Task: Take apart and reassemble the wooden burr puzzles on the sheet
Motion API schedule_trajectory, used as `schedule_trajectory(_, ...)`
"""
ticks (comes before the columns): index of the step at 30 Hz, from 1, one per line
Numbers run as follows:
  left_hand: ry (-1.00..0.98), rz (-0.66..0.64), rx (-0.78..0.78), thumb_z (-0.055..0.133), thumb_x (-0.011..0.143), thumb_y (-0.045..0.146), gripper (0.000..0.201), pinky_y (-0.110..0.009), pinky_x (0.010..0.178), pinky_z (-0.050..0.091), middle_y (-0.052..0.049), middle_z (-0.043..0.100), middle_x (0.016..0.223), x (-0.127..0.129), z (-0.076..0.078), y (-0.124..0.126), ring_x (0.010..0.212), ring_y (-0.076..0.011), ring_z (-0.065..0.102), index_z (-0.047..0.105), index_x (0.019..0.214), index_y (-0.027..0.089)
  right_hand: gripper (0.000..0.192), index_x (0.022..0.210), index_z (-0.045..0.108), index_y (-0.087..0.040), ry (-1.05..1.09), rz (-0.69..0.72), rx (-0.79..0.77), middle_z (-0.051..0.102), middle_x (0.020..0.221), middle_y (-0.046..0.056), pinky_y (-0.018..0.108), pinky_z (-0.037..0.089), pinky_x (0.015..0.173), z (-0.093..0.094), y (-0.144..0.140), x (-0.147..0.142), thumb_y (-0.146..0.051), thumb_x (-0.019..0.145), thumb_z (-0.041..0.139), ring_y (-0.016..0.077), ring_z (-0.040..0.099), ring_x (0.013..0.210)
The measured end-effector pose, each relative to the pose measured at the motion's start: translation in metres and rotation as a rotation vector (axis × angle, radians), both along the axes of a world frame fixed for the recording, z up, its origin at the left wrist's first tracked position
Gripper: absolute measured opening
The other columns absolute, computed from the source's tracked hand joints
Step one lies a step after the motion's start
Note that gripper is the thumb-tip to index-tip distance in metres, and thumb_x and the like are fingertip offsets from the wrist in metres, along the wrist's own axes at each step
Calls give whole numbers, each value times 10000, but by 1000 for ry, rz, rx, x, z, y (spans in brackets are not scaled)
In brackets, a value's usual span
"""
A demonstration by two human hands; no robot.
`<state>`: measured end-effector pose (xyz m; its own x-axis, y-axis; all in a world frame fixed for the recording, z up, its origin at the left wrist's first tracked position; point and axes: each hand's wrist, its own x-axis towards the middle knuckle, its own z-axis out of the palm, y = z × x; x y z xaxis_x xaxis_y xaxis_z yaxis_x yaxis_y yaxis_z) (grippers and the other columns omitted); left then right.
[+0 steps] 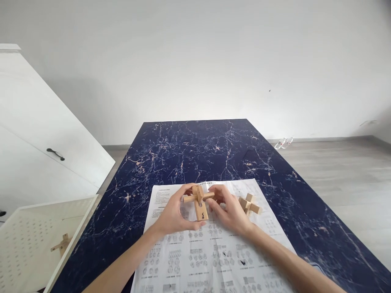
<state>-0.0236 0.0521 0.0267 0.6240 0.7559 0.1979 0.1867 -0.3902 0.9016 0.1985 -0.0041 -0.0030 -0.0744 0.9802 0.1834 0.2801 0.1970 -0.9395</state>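
The sheet (210,260) on the table (195,150) runs off the bottom edge, its print too small to read. Both forearms are cut off there too. The left hand (172,213) and right hand (230,211) cover parts of the puzzle (198,203). Left of the table, the cabinet (36,134) is cropped.

three wooden puzzles (198,202), one instruction sheet (210,256)
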Motion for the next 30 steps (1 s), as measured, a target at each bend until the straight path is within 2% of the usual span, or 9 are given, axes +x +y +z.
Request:
schedule_trajectory(3,-19,45,93,914,687,330,811,-505,1056,514,-92,609,1339,0,-3,-1,1185,-312,609,528,1400,286,588,1438,419,-264,291,207,-110,686,1269,143,362,621,698,8,1,-1,-639,1016,586,246,728,974)
schedule_trajectory(5,-13,33,176,928,677,332,856,-522,1092,495,-104,558,1402,-1,-5,-2,1264,-338,569,512,1424,302,766,1536,351,-270,379,348,-132,652,1346,160,449,621,885,12,0,-1,-731,976,596,286,692,1155)
schedule_trajectory(7,29,-16,246,940,673,326,903,-533,1136,475,-110,505,1456,-2,-7,-4,1362,-365,510,497,1460,325,867,1584,306,-266,395,433,-160,673,1310,146,519,548,1041,14,-1,1,-777,951,603,301,675,1216)
schedule_trajectory(9,84,-65,289,951,675,324,947,-537,1152,473,-111,465,1490,-3,-10,-5,1415,-378,467,479,1495,353,867,1588,304,-263,408,463,-209,708,1238,125,544,509,1082,14,-2,2,-780,956,595,303,687,1203)
schedule_trajectory(13,70,-54,344,963,664,345,1021,-571,1169,461,-109,442,1492,-4,-13,-5,1420,-386,457,433,1535,386,727,1527,389,-287,457,399,-273,718,1253,111,543,503,1079,10,-1,2,-736,989,582,302,694,1191)
schedule_trajectory(18,11,-17,370,964,673,368,1009,-580,1180,449,-108,461,1466,-3,-13,-3,1400,-377,477,443,1536,385,671,1458,463,-304,477,350,-231,702,1238,93,494,527,1057,10,-2,-2,-747,972,600,283,683,1178)
schedule_trajectory(25,-61,107,318,903,667,277,899,-554,1114,478,-117,552,1446,-8,1,-4,1334,-377,551,491,1466,309,541,1306,582,-218,465,131,-169,661,1035,80,440,599,822,3,6,5,-665,1072,388,238,660,856)
schedule_trajectory(27,-57,172,277,894,695,287,874,-532,1082,493,-116,557,1446,-11,1,-2,1320,-370,566,485,1467,307,503,1338,563,-217,305,40,-136,678,1100,93,465,586,904,0,9,7,-625,1069,443,249,673,916)
schedule_trajectory(30,-85,238,209,892,734,320,850,-500,1060,513,-105,552,1438,-11,-5,2,1310,-354,582,469,1471,323,529,1430,521,-244,11,-33,-23,637,1369,138,526,521,1087,-2,8,5,-562,1018,613,313,642,1219)
